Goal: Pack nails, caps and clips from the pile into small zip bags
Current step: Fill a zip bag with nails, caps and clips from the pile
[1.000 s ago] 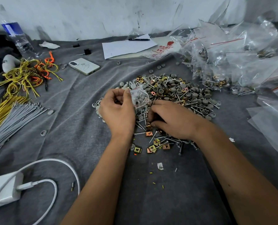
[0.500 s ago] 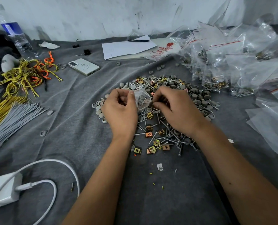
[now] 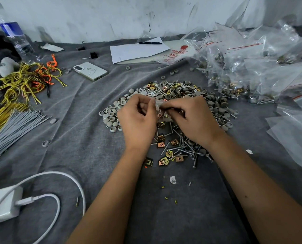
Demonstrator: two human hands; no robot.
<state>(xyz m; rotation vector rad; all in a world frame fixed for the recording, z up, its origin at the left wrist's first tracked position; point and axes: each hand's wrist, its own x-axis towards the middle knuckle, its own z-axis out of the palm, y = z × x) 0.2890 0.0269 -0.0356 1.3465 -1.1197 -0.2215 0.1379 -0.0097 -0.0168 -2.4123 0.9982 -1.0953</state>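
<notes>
Left hand (image 3: 137,118) and right hand (image 3: 194,118) both pinch a small zip bag (image 3: 161,110) between them; the pile (image 3: 178,95) lies just beyond and beneath.

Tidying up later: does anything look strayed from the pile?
Yes. Loose grey caps lie scattered on the grey cloth left of the pile, and tiny yellow bits litter the cloth nearer the person.

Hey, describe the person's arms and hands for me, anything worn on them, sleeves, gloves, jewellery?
Both arms are bare along all that shows, with no sleeve in view. The left hand and right hand wear no gloves, and no rings, watch or wristband show. A small dark mark sits on the right forearm.
</notes>
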